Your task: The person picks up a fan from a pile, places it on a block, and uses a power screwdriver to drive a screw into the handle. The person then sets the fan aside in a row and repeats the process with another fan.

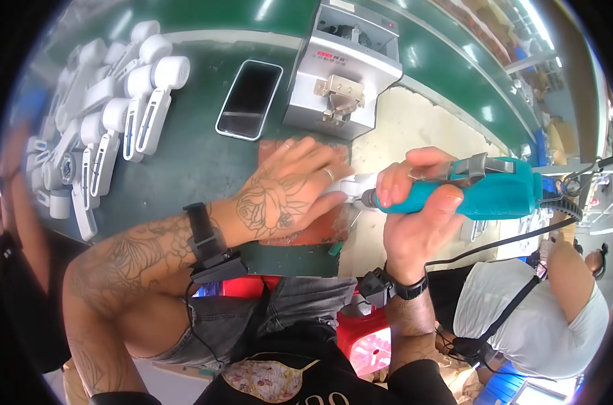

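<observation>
My right hand is wrapped round a teal electric screwdriver with a metal lever on its side. The screwdriver lies nearly level, its dark nose pointing left at a small white plastic part. Closed over that white part is my left hand, which hides most of it. The screwdriver's tip meets the part or stops very close to it; I cannot tell which. Under my left hand lies a reddish-brown mat on the dark green table.
Several white handheld devices with round heads are piled at the left. A smartphone lies face up beyond my left hand. Behind my hands stands a grey metal screw feeder. A black cable trails right. Other people sit on both sides.
</observation>
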Available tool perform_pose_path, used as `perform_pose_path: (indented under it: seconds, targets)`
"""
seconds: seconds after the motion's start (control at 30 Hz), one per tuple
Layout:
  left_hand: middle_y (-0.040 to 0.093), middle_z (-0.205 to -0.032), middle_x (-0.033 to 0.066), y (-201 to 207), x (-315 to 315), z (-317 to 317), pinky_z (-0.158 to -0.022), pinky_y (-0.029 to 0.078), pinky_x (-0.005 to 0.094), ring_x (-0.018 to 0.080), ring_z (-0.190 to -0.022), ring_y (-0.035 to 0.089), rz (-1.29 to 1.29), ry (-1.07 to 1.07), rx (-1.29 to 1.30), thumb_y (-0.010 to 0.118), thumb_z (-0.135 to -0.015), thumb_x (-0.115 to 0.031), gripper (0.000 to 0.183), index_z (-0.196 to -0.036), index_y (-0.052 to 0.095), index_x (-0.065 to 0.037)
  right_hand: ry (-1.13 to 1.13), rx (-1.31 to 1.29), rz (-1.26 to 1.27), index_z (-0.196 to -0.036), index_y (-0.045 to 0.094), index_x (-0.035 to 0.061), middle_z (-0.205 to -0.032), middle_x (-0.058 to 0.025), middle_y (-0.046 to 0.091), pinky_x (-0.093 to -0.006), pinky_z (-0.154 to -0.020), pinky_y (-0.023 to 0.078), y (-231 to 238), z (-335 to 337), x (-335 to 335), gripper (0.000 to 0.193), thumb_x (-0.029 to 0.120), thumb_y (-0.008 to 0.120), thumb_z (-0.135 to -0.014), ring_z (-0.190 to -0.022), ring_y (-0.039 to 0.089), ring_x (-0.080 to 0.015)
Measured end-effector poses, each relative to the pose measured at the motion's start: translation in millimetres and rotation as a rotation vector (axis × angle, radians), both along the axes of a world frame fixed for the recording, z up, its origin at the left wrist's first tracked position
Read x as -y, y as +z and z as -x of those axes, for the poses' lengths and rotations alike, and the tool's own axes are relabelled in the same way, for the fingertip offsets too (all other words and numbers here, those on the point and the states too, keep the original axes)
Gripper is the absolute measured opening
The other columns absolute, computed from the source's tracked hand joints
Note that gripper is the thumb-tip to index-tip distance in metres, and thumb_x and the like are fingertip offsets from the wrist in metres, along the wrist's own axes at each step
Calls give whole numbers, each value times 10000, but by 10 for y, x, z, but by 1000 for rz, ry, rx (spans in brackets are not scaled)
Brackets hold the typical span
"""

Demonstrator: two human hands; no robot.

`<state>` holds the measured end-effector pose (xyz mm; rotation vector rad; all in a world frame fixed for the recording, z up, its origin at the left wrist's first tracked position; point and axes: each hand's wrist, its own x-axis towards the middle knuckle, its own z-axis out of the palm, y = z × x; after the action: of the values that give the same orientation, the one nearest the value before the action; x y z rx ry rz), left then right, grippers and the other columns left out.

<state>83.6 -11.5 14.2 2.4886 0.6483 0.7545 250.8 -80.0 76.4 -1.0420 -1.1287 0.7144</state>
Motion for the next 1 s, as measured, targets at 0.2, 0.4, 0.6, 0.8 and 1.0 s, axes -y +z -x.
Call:
perform_pose_path:
  seconds: [0.2, 0.4, 0.6, 0.8, 1.0]
  targets:
    - [595, -1144, 86, -12, -8, 18, -887, 415, 431, 297, -1024, 529, -31, 7, 20, 652, -918, -285, 369, -1229, 661, -87, 34, 36, -12, -1037, 504, -14, -672, -52, 492, -333, -559, 421, -64, 34, -55, 623, 601, 568, -963, -591, 497, -163]
    - [601, -1173, 90, -24, -94, -12, -880, 417, 427, 301, -1025, 536, -51, -12, 32, 665, -903, -280, 380, -1231, 660, -88, 88, -46, -12, -926, 469, 33, -680, -67, 493, -344, -558, 434, -115, -2, -150, 472, 486, 585, -989, -576, 493, -181]
    - [577, -1246, 115, 181, -25, -24, -916, 441, 469, 315, -1096, 544, -96, 21, -78, 655, -891, -285, 371, -1185, 619, -63, 47, -46, 3, -954, 505, 16, -717, -68, 521, -329, -582, 448, -90, 32, -23, 358, 361, 576, -1019, -618, 519, -172]
    - [585, -1187, 126, 21, 88, 30, -950, 428, 441, 321, -1095, 559, -311, -23, 51, 664, -855, -284, 427, -1201, 607, -41, -27, -94, 61, -1028, 524, 35, -724, -43, 526, -305, -600, 443, -92, 73, 206, 380, 409, 592, -1014, -654, 528, -151]
    - [620, -1122, 106, 247, 87, 241, -885, 497, 444, 302, -1081, 606, -265, -21, 80, 652, -910, -317, 363, -1201, 615, -105, -10, -379, -148, -1001, 497, 76, -620, -29, 441, -274, -499, 384, 81, 187, 766, 579, 651, 536, -945, -546, 443, -146]
